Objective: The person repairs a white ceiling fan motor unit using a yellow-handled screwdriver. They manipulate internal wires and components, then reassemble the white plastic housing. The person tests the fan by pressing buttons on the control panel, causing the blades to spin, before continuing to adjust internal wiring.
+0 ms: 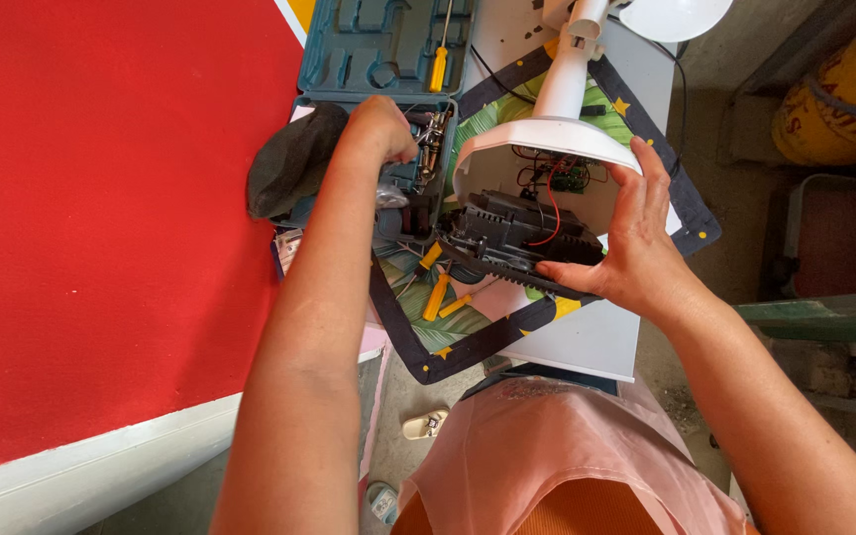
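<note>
A white fan base [547, 139] lies tipped on its side on a small white table [587, 342], with its underside open toward me and red wires and a green circuit board [572, 178] showing inside. A black bottom cover [512, 238] hangs partly off it. My right hand [631, 243] grips the base's rim and the black cover's edge. My left hand [380, 129] reaches into the lower half of an open teal tool case [388, 45], fingers closed among metal tools; what they hold is hidden.
A patterned cloth with a dark border [448, 352] covers the table. Yellow-handled screwdrivers [438, 292] lie on it, another [439, 67] sits in the case lid. A dark rag [289, 163] lies by the case. A red wall [101, 198] is at left, a yellow container [834, 99] at right.
</note>
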